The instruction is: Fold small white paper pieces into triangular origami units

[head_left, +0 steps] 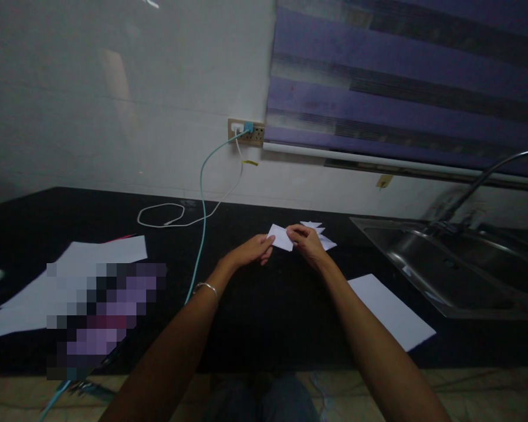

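Note:
Both my arms reach out over a black countertop (264, 316). My left hand (251, 250) and my right hand (307, 241) pinch the two ends of a small folded white paper piece (281, 237), held just above the counter. A silver bangle sits on my left wrist. Behind my right hand lie a few more small folded white paper pieces (321, 233) on the counter.
A white sheet (391, 310) lies at the right near the counter's front edge. More white sheets (97, 255) lie at the left. A steel sink (440, 266) with a tap is at the right. Teal and white cables (201, 199) run from a wall socket (246, 130).

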The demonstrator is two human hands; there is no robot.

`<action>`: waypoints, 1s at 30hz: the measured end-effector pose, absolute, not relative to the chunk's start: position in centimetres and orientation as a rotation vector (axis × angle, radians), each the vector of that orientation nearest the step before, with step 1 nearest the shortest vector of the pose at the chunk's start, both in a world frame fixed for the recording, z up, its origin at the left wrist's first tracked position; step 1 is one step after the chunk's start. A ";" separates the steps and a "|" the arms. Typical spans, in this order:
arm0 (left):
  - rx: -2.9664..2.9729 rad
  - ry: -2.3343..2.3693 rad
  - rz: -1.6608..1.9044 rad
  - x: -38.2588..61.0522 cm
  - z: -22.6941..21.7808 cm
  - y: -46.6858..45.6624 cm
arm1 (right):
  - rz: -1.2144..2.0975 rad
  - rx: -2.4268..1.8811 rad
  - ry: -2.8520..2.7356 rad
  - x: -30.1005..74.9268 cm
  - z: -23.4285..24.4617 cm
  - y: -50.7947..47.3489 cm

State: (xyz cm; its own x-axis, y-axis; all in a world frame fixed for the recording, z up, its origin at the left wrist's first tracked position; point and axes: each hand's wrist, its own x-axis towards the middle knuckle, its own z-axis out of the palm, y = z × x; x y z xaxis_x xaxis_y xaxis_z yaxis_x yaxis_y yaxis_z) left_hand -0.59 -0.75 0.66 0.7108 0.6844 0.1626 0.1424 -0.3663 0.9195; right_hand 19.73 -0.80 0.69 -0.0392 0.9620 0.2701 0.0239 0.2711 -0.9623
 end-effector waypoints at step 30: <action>1.597 0.478 0.513 -0.4 1.4 -1.4 | 1.028 -1.046 -1.575 18.7 1.1 -1.8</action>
State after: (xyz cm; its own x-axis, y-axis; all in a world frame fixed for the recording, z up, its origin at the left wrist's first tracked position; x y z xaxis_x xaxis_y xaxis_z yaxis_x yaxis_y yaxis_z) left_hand -0.42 -1.36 1.39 0.8103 0.5842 0.0456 0.0045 -0.0840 0.9965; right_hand 18.72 -1.79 1.07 -0.1831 0.9503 0.2518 0.1518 0.2804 -0.9478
